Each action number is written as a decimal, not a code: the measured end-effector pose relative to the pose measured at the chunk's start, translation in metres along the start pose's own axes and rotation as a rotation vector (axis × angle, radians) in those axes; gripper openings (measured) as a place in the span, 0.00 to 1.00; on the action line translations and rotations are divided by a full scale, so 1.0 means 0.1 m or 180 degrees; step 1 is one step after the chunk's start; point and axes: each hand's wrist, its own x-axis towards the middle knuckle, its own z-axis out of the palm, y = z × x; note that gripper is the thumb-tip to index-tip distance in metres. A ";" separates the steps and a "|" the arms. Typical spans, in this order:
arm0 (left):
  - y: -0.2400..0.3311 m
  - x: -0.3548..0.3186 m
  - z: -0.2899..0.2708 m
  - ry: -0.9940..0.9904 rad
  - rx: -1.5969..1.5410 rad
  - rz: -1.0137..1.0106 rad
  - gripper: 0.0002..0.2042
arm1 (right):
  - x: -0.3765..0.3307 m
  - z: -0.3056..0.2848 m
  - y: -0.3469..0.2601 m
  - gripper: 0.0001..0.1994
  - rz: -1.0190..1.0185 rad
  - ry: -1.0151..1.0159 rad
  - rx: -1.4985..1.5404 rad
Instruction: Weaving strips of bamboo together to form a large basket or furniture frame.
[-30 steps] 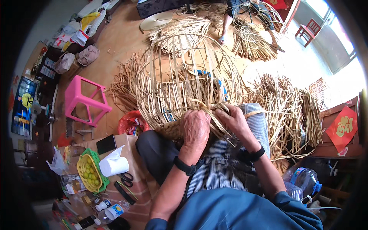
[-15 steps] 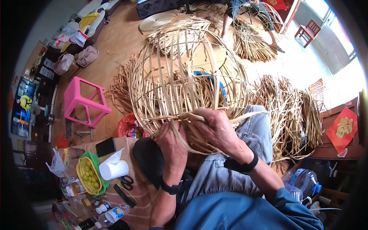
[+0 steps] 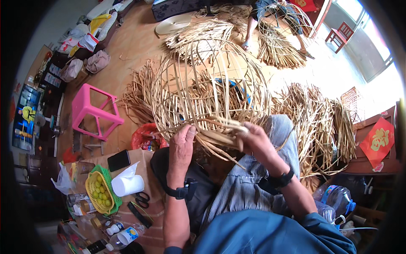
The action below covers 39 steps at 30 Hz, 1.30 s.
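A large openwork basket (image 3: 213, 99) of pale, flat plant strips leans before my knees, its uprights curving round in a wide dome. My left hand (image 3: 181, 142) is closed on the basket's near left edge, thumb uppermost and the other fingers mostly hidden. To its right, my right hand (image 3: 253, 142) is slightly blurred and pinches pale strips at the near edge. Between both hands, several loose strip ends (image 3: 215, 142) jut toward my lap. A blue curved band (image 3: 239, 91) shows through the far side of the weave.
Bundles of dry strips (image 3: 311, 127) lie on the right and beyond the basket. At left are a pink stool (image 3: 95, 112), a red bag (image 3: 146, 137) and a cloth-covered table with green fruit (image 3: 100, 192), paper roll (image 3: 128, 185) and scissors (image 3: 142, 199). Another person's leg (image 3: 250, 31) shows far off.
My hands have drawn apart, the left going left and the right going right. The basket has shifted and tilted a little. Across the room, the other person's foot has come into view.
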 end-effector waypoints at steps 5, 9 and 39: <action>0.09 -0.09 -0.18 0.0588 0.0971 0.1101 0.09 | -0.03 0.20 0.07 0.23 -0.1461 -0.0159 -0.3731; 0.16 -0.16 -0.29 0.0952 0.0820 0.1095 0.12 | -0.07 0.00 -0.03 0.22 -0.0077 -0.0708 -0.1375; 0.08 -0.02 -0.31 -0.0424 0.0290 0.1047 0.14 | -0.08 0.58 -0.36 0.09 0.0839 -0.1763 0.1061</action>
